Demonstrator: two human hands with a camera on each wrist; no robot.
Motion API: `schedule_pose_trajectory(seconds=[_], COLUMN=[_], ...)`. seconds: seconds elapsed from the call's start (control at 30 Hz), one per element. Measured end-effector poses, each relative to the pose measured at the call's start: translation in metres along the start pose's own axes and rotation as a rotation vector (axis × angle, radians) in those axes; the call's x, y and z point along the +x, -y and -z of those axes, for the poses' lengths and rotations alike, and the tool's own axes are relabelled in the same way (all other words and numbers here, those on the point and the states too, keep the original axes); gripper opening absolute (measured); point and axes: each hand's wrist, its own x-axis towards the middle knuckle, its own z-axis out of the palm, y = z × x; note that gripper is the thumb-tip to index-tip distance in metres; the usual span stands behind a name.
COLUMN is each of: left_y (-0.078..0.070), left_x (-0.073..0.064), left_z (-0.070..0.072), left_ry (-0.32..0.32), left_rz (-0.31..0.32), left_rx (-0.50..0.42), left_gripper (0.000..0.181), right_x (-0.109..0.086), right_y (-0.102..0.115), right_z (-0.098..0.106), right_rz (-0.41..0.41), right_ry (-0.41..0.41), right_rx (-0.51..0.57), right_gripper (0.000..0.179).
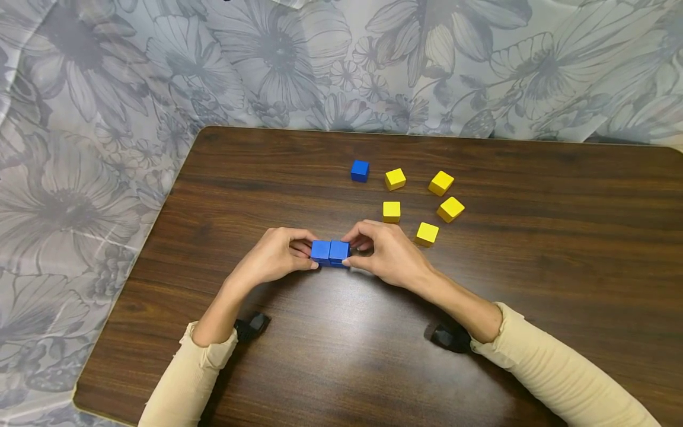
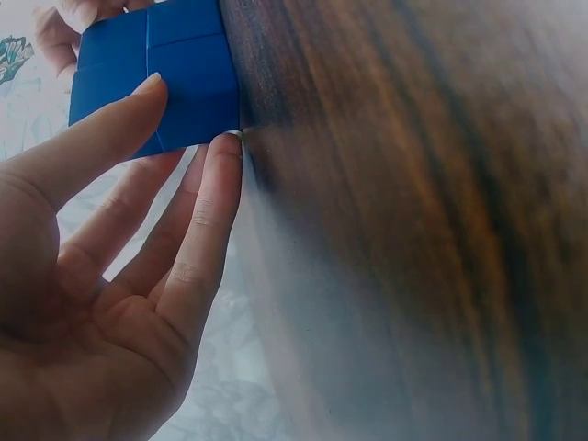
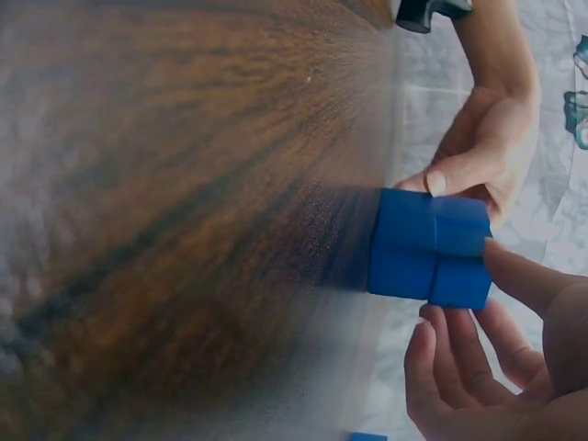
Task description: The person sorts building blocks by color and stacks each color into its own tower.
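Four-square faces of blue cubes [image 2: 188, 87], stacked two over two on the table, show in the left wrist view. From above, the upper left cube [image 1: 321, 249] and upper right cube [image 1: 339, 250] sit side by side. My left hand [image 1: 273, 255] pinches the left end of the stack, thumb on the near face and fingers at the end. On the opposite end my right hand [image 1: 392, 254] pinches the upper right cube between thumb and fingers. The lower cubes are mostly hidden from above.
A single blue cube [image 1: 360, 171] lies farther back on the brown wooden table [image 1: 533, 237]. Several yellow cubes are scattered right of it, the nearest yellow cube [image 1: 392, 212] just beyond my right hand. Floral cloth [image 1: 277, 59] hangs behind the table's far edge.
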Motion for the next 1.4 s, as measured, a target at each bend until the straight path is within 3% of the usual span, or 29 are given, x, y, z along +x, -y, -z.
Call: schedule_pose_trajectory(seconds=[0.47,1.0,1.4], left_y=[0.0026,-0.0051,-0.0032], left_x=[0.001,-0.003,-0.0034], left_z=[-0.0009,-0.0023,-0.0023], left_ry=[0.007,-0.028,-0.007], left_rz=[-0.013,-0.033,-0.028], left_rx=[-0.004,0.075,0.075], left_gripper=[0.033,0.037,0.039], right_x=[-0.0008,-0.0002,0.0003], right_y=[-0.0002,-0.0001,-0.0007], right_z=[-0.0006,0.0027,0.0032], right_rz=[0.027,0.03,0.026], right_ry=[0.003,0.029,0.041], right_rx=[-0.002,-0.009,-0.003], right_gripper=[0.03,0.033,0.037])
